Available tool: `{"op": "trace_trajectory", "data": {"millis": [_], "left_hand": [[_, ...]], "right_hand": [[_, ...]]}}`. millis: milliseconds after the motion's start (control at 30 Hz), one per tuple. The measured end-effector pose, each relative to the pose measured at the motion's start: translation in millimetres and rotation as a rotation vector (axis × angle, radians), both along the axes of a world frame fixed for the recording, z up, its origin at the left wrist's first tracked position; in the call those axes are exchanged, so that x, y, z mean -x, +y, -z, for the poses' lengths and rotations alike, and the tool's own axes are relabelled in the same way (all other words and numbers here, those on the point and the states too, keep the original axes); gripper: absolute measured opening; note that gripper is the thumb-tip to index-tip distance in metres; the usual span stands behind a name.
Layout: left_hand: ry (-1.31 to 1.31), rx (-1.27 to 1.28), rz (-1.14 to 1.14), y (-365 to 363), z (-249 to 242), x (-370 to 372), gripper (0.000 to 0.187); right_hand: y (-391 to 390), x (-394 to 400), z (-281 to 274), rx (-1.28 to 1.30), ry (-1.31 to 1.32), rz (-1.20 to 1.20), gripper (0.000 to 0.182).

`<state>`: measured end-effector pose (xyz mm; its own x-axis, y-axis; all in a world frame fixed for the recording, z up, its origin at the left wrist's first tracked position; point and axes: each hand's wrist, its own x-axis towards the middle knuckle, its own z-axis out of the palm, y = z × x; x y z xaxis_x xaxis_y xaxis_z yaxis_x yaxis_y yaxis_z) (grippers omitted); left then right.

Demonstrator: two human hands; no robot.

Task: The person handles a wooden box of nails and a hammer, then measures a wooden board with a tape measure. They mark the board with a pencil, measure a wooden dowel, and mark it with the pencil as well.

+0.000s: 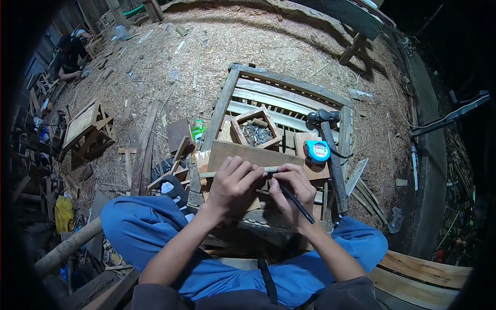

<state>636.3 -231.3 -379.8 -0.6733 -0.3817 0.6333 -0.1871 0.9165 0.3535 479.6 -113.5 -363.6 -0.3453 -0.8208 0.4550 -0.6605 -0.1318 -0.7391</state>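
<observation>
My left hand (232, 183) is closed on a thin wooden strip (207, 175), pressing it along the near edge of a brown board (253, 156). In my right hand (295, 190) a slim black pencil or pen (300, 207) is pinched, its tip end close to the strip and my left fingers. The exact tip is hard to make out. Just right of the board sits a blue tape measure (317, 151). Beyond the board is a wooden box (238, 129) of nails. A hammer (335, 165) lies along the right side, head away from me.
These things rest on a slatted wooden frame (294, 82) before my crossed legs. Wood offcuts (144, 150) and shavings cover the ground. A small wooden stand (90, 129) is on the left, and another person (70, 57) crouches far left. A bench (356, 23) stands at the back.
</observation>
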Motion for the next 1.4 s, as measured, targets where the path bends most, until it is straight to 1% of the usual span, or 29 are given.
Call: {"op": "trace_trajectory", "data": {"millis": [100,167,267,800,867,1000,1067,1167,1400], "left_hand": [[-0.001,-0.003,0.001,0.0,-1.1,-0.1,0.021],[0.004,-0.009,0.005,-0.7,0.9,0.4,0.022],[0.014,0.024,0.006,-2.9,6.5,0.3,0.021],[0.015,-0.002,0.0,-0.9,-0.7,0.9,0.018],[0.011,-0.008,-0.003,0.2,-1.4,1.6,0.017],[0.017,-0.006,-0.004,-0.3,-1.1,0.9,0.016],[0.017,-0.008,-0.004,0.2,-0.7,1.5,0.016],[0.014,-0.003,-0.004,0.3,-1.2,0.7,0.016],[0.026,0.001,-0.004,1.2,0.9,0.6,0.016]], "right_hand": [[0.3,0.4,1.2,0.042,0.058,-0.024,0.014],[0.3,0.9,-0.8,0.036,-0.006,-0.007,0.014],[1.2,2.2,3.5,0.022,0.04,-0.022,0.014],[1.5,3.4,2.7,0.018,0.052,-0.028,0.013],[0.5,1.3,0.2,0.017,0.014,-0.01,0.015],[1.9,2.0,1.9,0.035,0.033,-0.042,0.015],[2.6,0.7,0.9,0.01,-0.017,-0.01,0.015],[3.1,3.5,4.5,0.016,0.04,-0.037,0.014],[2.1,-0.2,-0.3,0.0,-0.007,-0.01,0.014]]}}
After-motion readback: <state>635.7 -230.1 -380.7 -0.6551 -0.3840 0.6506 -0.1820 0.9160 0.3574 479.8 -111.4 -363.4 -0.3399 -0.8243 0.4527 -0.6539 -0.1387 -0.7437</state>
